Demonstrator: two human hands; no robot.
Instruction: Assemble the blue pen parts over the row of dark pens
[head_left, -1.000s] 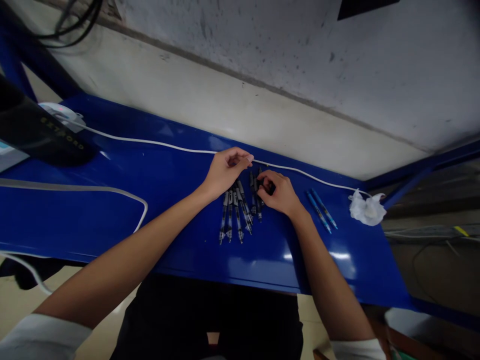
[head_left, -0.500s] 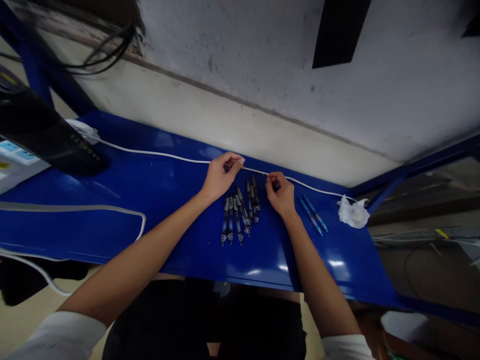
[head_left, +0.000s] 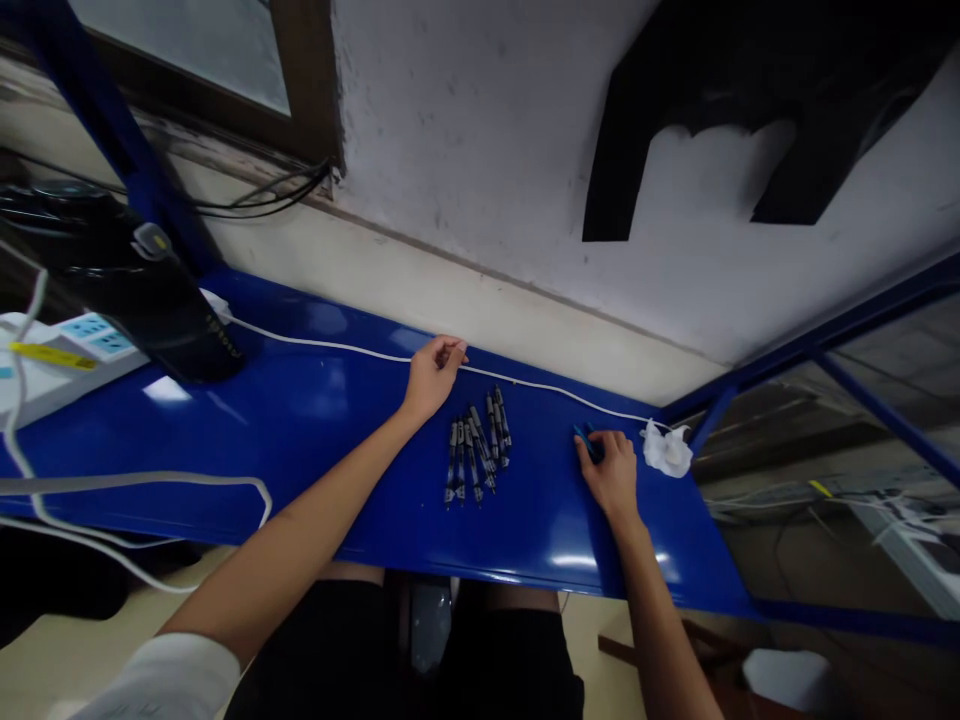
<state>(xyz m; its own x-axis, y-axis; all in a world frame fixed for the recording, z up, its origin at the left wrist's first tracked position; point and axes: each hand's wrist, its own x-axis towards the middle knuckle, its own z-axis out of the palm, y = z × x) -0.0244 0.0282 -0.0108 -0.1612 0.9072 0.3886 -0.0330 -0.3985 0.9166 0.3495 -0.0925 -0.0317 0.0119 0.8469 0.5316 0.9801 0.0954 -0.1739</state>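
Note:
Several black pens (head_left: pixel 477 450) lie side by side in a row on the blue metal table (head_left: pixel 337 440). My left hand (head_left: pixel 431 375) rests just left of them by the white cable (head_left: pixel 322 346), fingers curled loosely; whether it pinches anything is hidden. My right hand (head_left: pixel 611 470) lies over the blue pens (head_left: pixel 586 441) to the right of the row, fingers bent onto them, and only their far ends show past my fingertips.
A crumpled white tissue (head_left: pixel 666 450) lies at the table's right end. A black device (head_left: pixel 142 290) and a white power strip (head_left: pixel 67 355) stand at the left. Grey and white cables (head_left: pixel 150 485) loop over the front left edge. A wall rises behind.
My right hand has left the black pens and moved right onto the blue pens. My left hand stays by the cable. The camera has tilted up, showing more wall.

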